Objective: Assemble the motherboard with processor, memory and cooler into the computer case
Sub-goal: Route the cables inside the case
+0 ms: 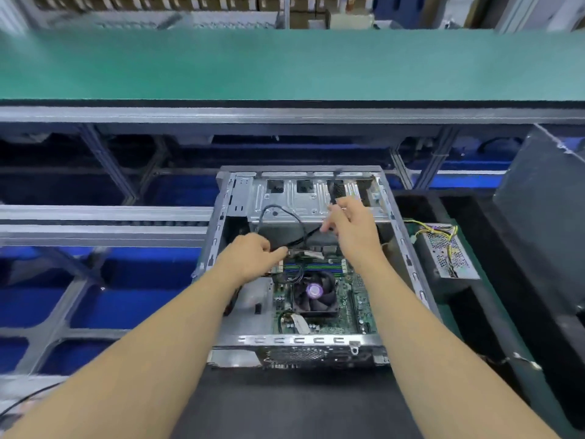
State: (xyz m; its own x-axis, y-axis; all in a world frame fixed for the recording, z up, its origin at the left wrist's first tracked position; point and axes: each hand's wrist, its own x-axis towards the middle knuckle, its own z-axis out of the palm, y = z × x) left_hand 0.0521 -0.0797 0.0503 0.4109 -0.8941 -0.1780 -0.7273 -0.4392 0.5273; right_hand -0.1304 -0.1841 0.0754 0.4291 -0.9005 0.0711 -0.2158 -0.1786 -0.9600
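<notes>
An open grey computer case (218,236) lies flat in front of me. The green motherboard (361,307) sits inside it, with a black cooler fan (315,293) in its middle and memory sticks (313,267) just beyond. My left hand (250,256) pinches a black cable end (285,249) at the board's far edge. My right hand (351,223) is raised over the drive cage and grips a black cable (332,188) that loops down toward the left hand.
A power supply (449,251) with yellow and black wires lies right of the case. A dark side panel (544,201) leans at the far right. A green conveyor belt (285,64) runs across behind, with metal rails (95,229) to the left.
</notes>
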